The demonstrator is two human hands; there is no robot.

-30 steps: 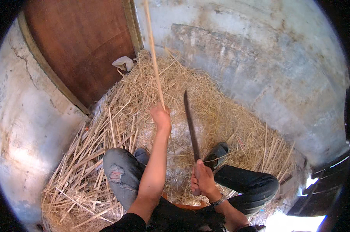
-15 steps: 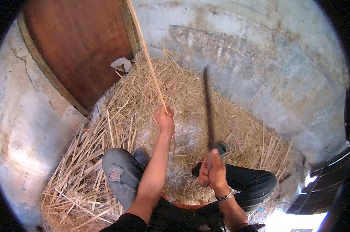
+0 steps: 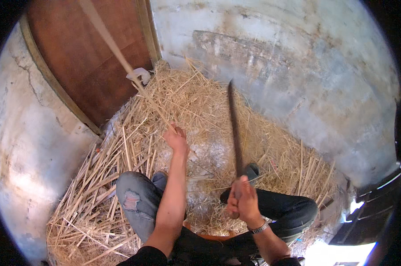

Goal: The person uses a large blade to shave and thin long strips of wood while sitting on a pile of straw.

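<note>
My left hand (image 3: pixel 177 139) is closed around the lower part of a long, pale wooden strip (image 3: pixel 116 49), which looks like split bamboo. The strip slants up to the far left and runs past the top of the view. In my right hand (image 3: pixel 245 198) is the handle of a machete, gripped with the thumb along it. The machete's long, dark blade (image 3: pixel 234 126) points away from me, nearly upright in the view. Blade and strip are apart. Beneath both hands lie pale shavings (image 3: pixel 209 99).
I sit with knees spread, jeans (image 3: pixel 136 201) on the left. Many split strips (image 3: pixel 104 179) lie heaped at the left. A brown door (image 3: pixel 89 57) and a stained wall (image 3: pixel 298 75) stand beyond. A whitish bag (image 3: pixel 139 75) rests by the door.
My left hand has shifted slightly left, and the strip has swung from near upright to a stronger leftward slant. The machete has moved slightly left and down.
</note>
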